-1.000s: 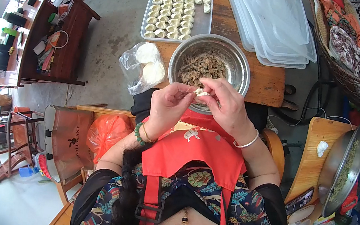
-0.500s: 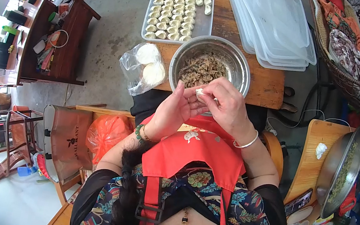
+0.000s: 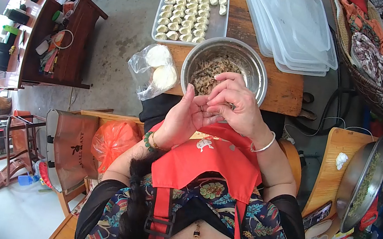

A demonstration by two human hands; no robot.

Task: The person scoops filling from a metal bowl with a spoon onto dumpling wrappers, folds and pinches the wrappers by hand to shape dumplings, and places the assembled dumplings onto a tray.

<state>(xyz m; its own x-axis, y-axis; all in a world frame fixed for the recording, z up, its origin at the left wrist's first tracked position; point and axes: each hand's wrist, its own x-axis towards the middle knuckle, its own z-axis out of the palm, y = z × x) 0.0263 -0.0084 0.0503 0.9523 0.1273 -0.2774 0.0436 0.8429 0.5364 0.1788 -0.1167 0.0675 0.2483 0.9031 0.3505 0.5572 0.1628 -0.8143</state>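
Observation:
My left hand is held palm up, fingers stretched out and thumb apart. Over its fingertips my right hand is closed in a pinch with the other fingers curled. The small dough dumpling between the hands is hidden behind my right fingers. Both hands are above the near edge of a steel bowl of brown minced filling. Left of the bowl, a clear plastic bag holds stacks of round white wrappers. Behind it, rows of folded dumplings fill much of a plastic tray.
Translucent plastic trays or lids are stacked at the right of the wooden table. A wicker basket with cloths stands beyond. At right, a large steel basin leans near a wooden chair. A red plastic bag lies left.
My right fingers have lifted and shifted slightly, covering the white dumpling seen between the hands before. My left hand has hardly moved.

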